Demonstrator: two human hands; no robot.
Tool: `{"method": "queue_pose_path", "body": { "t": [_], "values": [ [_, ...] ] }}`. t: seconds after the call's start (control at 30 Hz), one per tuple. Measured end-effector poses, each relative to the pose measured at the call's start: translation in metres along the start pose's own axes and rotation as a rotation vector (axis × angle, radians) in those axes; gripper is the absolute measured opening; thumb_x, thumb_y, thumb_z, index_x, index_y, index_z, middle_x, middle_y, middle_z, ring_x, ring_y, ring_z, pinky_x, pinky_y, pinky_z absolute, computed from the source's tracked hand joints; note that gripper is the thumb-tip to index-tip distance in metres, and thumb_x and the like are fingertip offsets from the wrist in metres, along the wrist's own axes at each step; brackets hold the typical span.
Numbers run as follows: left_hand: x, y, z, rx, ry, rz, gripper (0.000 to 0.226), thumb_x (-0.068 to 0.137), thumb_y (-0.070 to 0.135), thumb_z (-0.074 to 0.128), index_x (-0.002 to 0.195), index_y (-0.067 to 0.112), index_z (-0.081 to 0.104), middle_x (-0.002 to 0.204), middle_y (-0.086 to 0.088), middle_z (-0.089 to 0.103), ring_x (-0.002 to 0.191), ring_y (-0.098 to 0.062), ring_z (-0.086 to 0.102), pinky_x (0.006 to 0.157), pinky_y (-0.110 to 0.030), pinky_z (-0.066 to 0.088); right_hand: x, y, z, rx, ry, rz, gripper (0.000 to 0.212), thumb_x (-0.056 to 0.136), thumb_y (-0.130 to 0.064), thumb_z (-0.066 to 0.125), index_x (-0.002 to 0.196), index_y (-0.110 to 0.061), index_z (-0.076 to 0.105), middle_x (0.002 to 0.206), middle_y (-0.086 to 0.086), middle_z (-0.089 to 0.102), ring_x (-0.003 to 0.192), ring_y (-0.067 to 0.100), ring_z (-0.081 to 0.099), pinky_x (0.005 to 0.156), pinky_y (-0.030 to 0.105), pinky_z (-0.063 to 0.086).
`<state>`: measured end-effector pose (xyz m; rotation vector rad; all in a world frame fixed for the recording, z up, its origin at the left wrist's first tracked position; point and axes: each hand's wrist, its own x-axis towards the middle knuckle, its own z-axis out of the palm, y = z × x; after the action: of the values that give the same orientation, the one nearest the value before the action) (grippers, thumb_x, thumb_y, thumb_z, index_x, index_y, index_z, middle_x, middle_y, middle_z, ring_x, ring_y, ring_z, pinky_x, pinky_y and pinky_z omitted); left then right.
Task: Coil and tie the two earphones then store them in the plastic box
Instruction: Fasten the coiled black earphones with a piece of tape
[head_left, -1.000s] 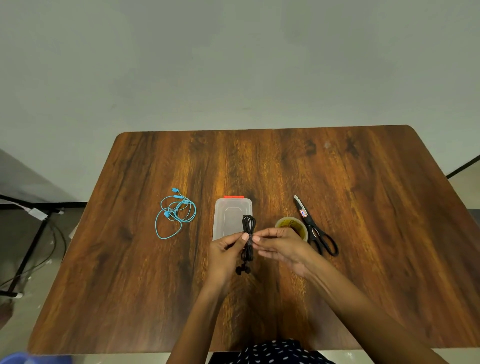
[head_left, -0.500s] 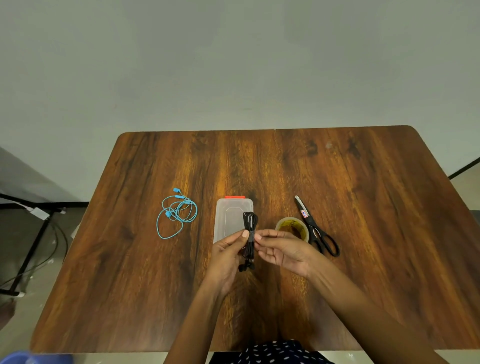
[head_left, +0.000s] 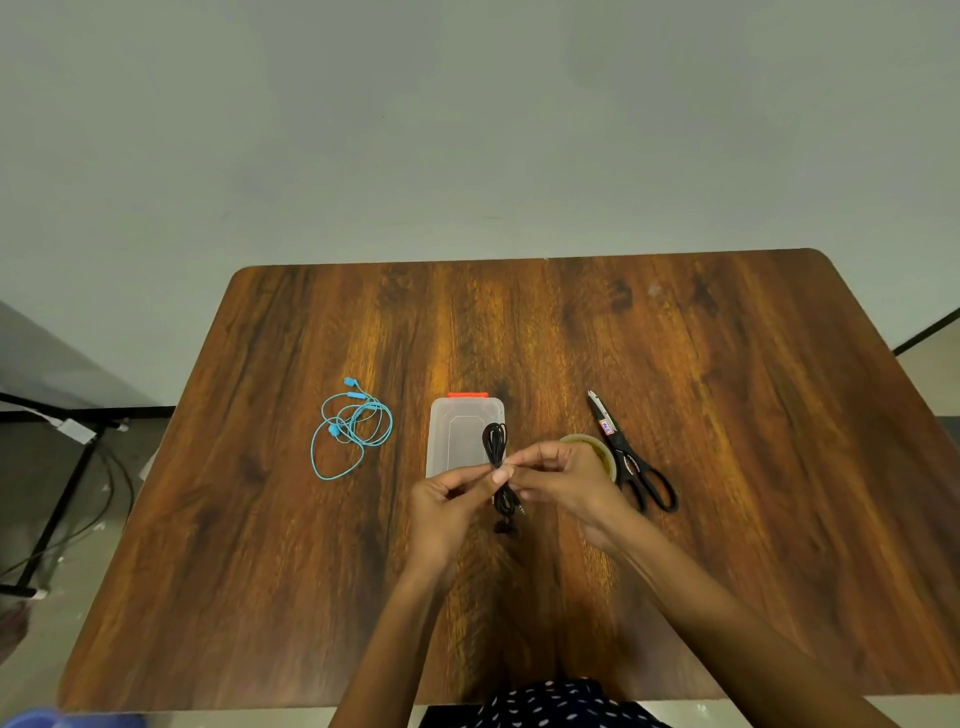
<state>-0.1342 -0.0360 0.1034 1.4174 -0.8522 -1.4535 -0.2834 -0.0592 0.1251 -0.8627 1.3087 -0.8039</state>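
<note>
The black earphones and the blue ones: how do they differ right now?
The black earphones are gathered into a narrow bundle, while the blue earphones lie in loose, spread loops. The black earphones are pinched at the middle by the left hand and right hand, just in front of the plastic box; the blue earphones lie untouched on the table, left of the box. Both are wired, and neither is in the box.
</note>
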Motion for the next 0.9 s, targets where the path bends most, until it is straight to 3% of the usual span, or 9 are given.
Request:
{"method": "queue_pose_path", "body": {
  "t": [0.2,0.47,0.73,0.9],
  "values": [
    [0.001,-0.004,-0.001,-0.080,-0.016,-0.036,0.014,0.079,0.006,0.070,0.092,0.009,0.075,0.091,-0.010,0.075,0.086,-0.017,0.071,0.067,-0.018,0.053,-0.001,0.004,0.000,0.190,-0.027,0.169,0.019,0.075,-0.004,0.074,0.093,-0.002,0.070,0.087,0.012,0.072,0.075,0.013,0.071,0.066,0.020,0.057],
    [0.001,-0.008,0.000,-0.223,-0.015,-0.069,0.030,0.071,0.017,0.071,0.098,0.005,0.073,0.099,-0.015,0.073,0.094,-0.021,0.069,0.076,-0.027,0.055,0.001,0.000,0.003,0.258,-0.020,0.259,0.017,0.075,-0.003,0.075,0.091,-0.006,0.072,0.078,0.008,0.074,0.073,0.011,0.072,0.064,0.020,0.058],
    [-0.002,-0.018,0.004,-0.299,0.037,-0.035,0.019,0.075,0.013,0.069,0.092,0.008,0.076,0.102,-0.018,0.072,0.100,-0.030,0.067,0.081,-0.036,0.054,0.008,-0.008,0.005,0.234,-0.078,0.406,0.011,0.080,-0.004,0.070,0.091,-0.005,0.070,0.071,0.004,0.063,0.064,0.008,0.057,0.052,0.018,0.053],
    [-0.006,-0.015,0.005,-0.211,0.075,0.054,0.017,0.084,0.003,0.063,0.098,0.004,0.073,0.098,-0.011,0.074,0.096,-0.023,0.069,0.077,-0.025,0.056,0.010,-0.006,0.011,0.259,-0.029,0.466,0.010,0.077,-0.005,0.074,0.086,-0.006,0.071,0.066,0.001,0.066,0.063,0.007,0.059,0.050,0.019,0.053]
  ]
}}
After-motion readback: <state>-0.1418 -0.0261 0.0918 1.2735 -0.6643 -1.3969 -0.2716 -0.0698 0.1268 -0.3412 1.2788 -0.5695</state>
